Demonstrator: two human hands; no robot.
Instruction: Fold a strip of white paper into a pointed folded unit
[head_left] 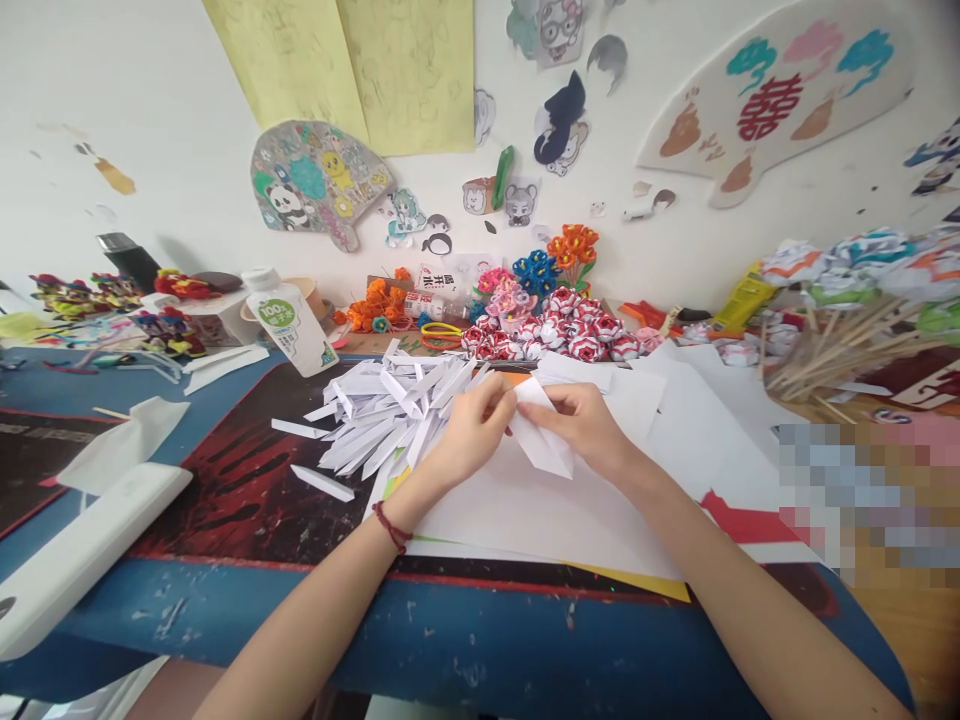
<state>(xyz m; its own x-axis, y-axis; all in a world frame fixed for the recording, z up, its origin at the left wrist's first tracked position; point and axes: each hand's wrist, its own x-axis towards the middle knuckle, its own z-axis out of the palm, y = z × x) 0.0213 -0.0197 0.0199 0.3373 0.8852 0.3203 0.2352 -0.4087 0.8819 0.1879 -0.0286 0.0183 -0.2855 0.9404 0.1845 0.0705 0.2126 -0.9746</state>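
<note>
Between my two hands is a small piece of white paper (546, 447) with a slanted lower edge, held above larger white sheets (480, 515). My left hand (480, 418) pinches its left edge with thumb and fingers, a dark red cord around the wrist. My right hand (581, 420) grips the paper from the right, thumb on its face. Just left of my hands lies a heap of folded white paper strips (405, 400). A single folded strip (322, 482) rests apart from the heap on the dark mat (240, 500).
Behind the heap stand a white bottle (291, 325), red-and-white paper flowers (574, 328) and orange flowers (375, 305). A long white device (97, 550) lies at left on the blue table (465, 630). Wooden sticks (817, 360) with paper flowers lean at right; red paper (750, 520) lies nearby.
</note>
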